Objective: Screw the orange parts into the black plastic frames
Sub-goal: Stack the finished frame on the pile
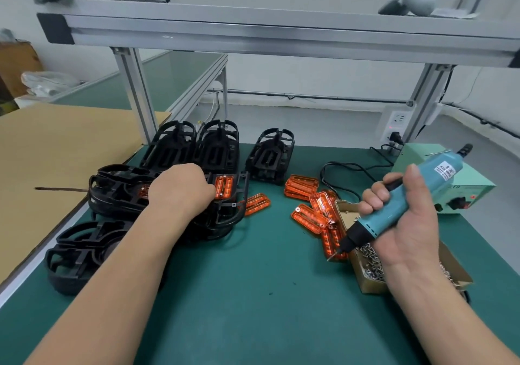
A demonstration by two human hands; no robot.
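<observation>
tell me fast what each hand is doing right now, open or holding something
left hand: closed, fingers curled over the black frame, gripping it.
right hand: closed, fingers wrapped round the blue screwdriver.

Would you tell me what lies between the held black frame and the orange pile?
A single orange part on the green mat, in the head view.

Left forearm stretches in bare from the lower left, left hand (pixel 180 187) knuckles up, fingers curled onto a black plastic frame (pixel 229 215) — right hand (pixel 402 224) raised, palm facing back, fingers and thumb wrapped round a teal electric screwdriver (pixel 433 177).
</observation>
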